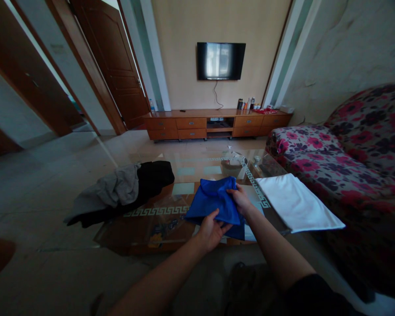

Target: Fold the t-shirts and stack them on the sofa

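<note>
Both hands (pixel 211 232) hold blue cloth (pixel 213 199) (its underside hidden).

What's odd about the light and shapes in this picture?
Head view: dim overall, murky along the bottom; head view: pale window-like glare on the television; head view: the wooden door leans, suggesting wide-angle distortion; head view: the blue cloth reads clearly despite the gloom.

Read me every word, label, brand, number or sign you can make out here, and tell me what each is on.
None can be read.
Bottles and cans on the cabinet: too small and blurred to read any labels.
Plastic bottle: too small to read.
Television: no legible text.
Blue cloth and white cloth: no lettering visible.
</note>
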Demonstrator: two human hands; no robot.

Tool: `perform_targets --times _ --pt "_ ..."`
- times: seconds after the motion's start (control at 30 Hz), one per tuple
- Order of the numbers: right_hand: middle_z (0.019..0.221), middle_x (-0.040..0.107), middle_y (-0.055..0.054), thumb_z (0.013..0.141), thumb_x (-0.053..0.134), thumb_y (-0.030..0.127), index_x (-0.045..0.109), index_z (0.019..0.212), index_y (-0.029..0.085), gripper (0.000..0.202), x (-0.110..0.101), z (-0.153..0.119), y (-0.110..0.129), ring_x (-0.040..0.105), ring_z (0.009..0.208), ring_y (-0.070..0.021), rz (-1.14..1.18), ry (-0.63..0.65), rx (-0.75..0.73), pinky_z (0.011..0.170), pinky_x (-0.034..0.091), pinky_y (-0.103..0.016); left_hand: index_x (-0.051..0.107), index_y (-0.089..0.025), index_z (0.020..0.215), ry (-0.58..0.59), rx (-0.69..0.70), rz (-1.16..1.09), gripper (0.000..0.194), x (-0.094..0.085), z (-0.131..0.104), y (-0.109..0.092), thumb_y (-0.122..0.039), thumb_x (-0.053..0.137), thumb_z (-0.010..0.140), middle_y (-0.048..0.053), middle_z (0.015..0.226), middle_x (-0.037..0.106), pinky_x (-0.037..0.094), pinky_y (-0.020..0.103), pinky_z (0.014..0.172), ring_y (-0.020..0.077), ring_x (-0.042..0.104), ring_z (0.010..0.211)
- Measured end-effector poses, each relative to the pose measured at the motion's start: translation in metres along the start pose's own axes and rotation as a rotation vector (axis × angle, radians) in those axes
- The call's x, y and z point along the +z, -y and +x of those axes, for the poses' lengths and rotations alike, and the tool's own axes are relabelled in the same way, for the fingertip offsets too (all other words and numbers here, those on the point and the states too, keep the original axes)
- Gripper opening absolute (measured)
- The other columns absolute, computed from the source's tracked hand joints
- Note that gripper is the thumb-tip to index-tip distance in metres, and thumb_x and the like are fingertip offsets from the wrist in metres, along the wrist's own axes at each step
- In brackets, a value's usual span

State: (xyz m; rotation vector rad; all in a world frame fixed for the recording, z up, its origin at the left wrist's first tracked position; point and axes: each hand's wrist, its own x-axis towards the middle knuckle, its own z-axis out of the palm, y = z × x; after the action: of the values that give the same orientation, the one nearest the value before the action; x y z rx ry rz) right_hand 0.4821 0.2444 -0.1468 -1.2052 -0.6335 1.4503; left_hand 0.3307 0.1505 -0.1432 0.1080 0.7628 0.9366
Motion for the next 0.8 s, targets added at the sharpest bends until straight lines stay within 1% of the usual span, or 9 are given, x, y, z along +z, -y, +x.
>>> perform_targets --times 0.07,0.2,0.27,0.37,0.47,0.53,0.63,0.7,0.8 --pt "0.077 0.073 0.002 0.071 0.069 0.010 0.063 0.111 0.024 0.043 -0.006 0.002 0.000 0.067 0.067 -0.0173 -0.028 -0.078 -0.056 0.067 0.058 -0.029 0.057 -0.015 0.125 0.011 -0.057 0.009 0.028 -0.002 0.002 0.009 -0.026 0.055 0.099 0.015 0.117 0.072 0.062 0.041 0.087 0.0237 0.073 0.099" --pt "0.071 0.071 0.000 0.071 0.075 0.016 0.064 0.104 0.021 0.036 -0.021 0.010 -0.005 0.067 0.065 -0.0203 -0.091 -0.187 -0.060 0.063 0.057 -0.032 0.053 -0.013 0.128 -0.002 -0.123 0.025 0.030 -0.008 0.010 0.024 -0.024 0.051 0.100 0.019 0.125 0.067 0.061 0.042 0.091 0.0268 0.073 0.105" --pt "0.069 0.069 0.001 0.071 0.075 0.018 0.062 0.111 0.021 0.043 -0.029 0.015 -0.007 0.065 0.062 -0.0193 -0.127 -0.251 -0.080 0.061 0.055 -0.031 0.050 -0.013 0.130 -0.018 -0.108 0.017 0.031 -0.009 0.013 0.029 -0.023 0.050 0.100 0.020 0.125 0.066 0.060 0.042 0.092 0.0276 0.073 0.104" --pt "0.066 0.066 0.005 0.068 0.075 0.017 0.053 0.132 0.022 0.067 -0.038 0.022 -0.005 0.060 0.056 -0.0158 -0.191 -0.300 -0.128 0.056 0.051 -0.026 0.048 -0.013 0.130 0.008 -0.097 0.018 0.031 -0.009 0.015 0.034 -0.020 0.046 0.100 0.021 0.124 0.067 0.060 0.040 0.091 0.0271 0.074 0.103" --pt "0.061 0.062 0.008 0.064 0.070 0.013 0.047 0.143 0.021 0.082 -0.045 0.024 -0.002 0.054 0.048 -0.0138 -0.251 -0.272 -0.132 0.050 0.047 -0.023 0.051 -0.012 0.126 -0.019 -0.110 0.083 0.029 -0.008 0.014 0.036 -0.022 0.048 0.099 0.020 0.117 0.069 0.060 0.038 0.089 0.0253 0.075 0.095" --pt "0.059 0.060 0.008 0.063 0.065 0.011 0.052 0.140 0.020 0.079 -0.047 0.024 -0.002 0.051 0.045 -0.0128 -0.287 -0.214 -0.114 0.048 0.045 -0.023 0.054 -0.012 0.123 -0.058 -0.106 0.136 0.027 -0.007 0.013 0.037 -0.024 0.052 0.098 0.019 0.112 0.071 0.059 0.037 0.087 0.0237 0.075 0.090" --pt "0.058 0.061 0.006 0.062 0.061 0.010 0.065 0.128 0.016 0.066 -0.051 0.024 -0.001 0.048 0.043 -0.0114 -0.351 -0.122 -0.103 0.049 0.044 -0.023 0.056 -0.013 0.118 -0.059 -0.088 0.145 0.023 -0.005 0.012 0.036 -0.024 0.055 0.098 0.017 0.108 0.072 0.058 0.036 0.087 0.0226 0.074 0.089" --pt "0.060 0.064 0.005 0.062 0.061 0.009 0.068 0.126 0.014 0.065 -0.056 0.027 0.000 0.048 0.044 -0.0107 -0.405 -0.103 -0.129 0.052 0.046 -0.024 0.055 -0.015 0.115 -0.053 -0.067 0.124 0.019 -0.004 0.011 0.036 -0.020 0.055 0.097 0.016 0.104 0.073 0.058 0.036 0.086 0.0227 0.074 0.088" --pt "0.067 0.070 0.003 0.063 0.066 0.008 0.069 0.127 0.014 0.065 -0.066 0.032 0.002 0.052 0.050 -0.0108 -0.505 -0.123 -0.199 0.059 0.049 -0.025 0.051 -0.017 0.111 -0.101 -0.008 0.148 0.017 -0.004 0.010 0.038 -0.012 0.052 0.094 0.011 0.091 0.073 0.059 0.035 0.078 0.0215 0.074 0.079"
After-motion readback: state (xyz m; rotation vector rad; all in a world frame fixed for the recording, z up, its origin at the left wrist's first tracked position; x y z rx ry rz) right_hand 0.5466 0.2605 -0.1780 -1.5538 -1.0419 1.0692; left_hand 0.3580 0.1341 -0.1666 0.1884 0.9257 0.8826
